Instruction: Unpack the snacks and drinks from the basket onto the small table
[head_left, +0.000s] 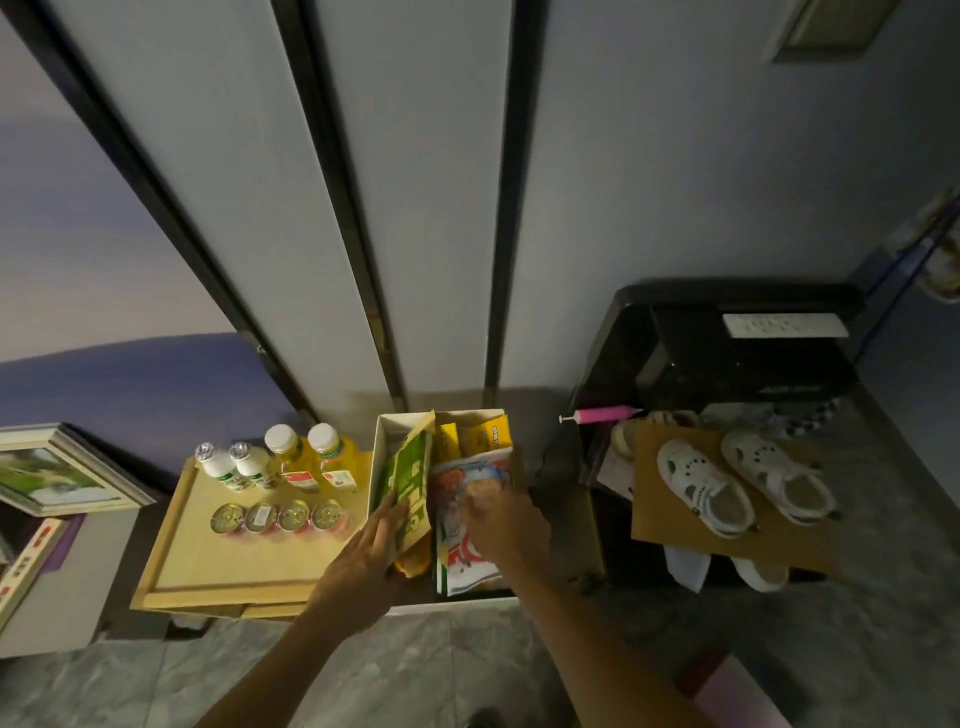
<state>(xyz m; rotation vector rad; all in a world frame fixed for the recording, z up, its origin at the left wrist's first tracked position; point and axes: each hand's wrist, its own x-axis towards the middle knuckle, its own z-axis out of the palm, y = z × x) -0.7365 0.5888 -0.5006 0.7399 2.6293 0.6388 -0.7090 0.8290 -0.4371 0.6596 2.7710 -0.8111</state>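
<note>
Head view is looking down on a floor scene where a framed picture (57, 475) is leaning at the far left. Just right of it, the small table (218, 566) is carrying two small white bottles (235, 465) and two yellow juice bottles (311, 457), all standing upright in a row along its far edge. Four cans (278, 517) are sitting in a line just nearer than them. The white basket (375, 467) is standing against the table's right side and is holding the snacks. A green packet (410, 478) is tilting up against the basket's left wall, and the left hand (363, 561) is reaching in from the near side. Its fingers are lying fairly straight and close together on the packet's face; whether the thumb is closing round the packet cannot be told. Yellow packets (488, 434) are standing at the basket's far right corner. In front of them a white and red packet (467, 561) is lying in the right half. The right hand (504, 525), somewhat blurred, is gripping this packet's upper part, its fingers curling down over it. Further right, a pink pump (602, 415) is lying beside a black stand (727, 332). Near it, a pair of white sandals (704, 491) is resting on a sheet of cardboard (670, 525).
</note>
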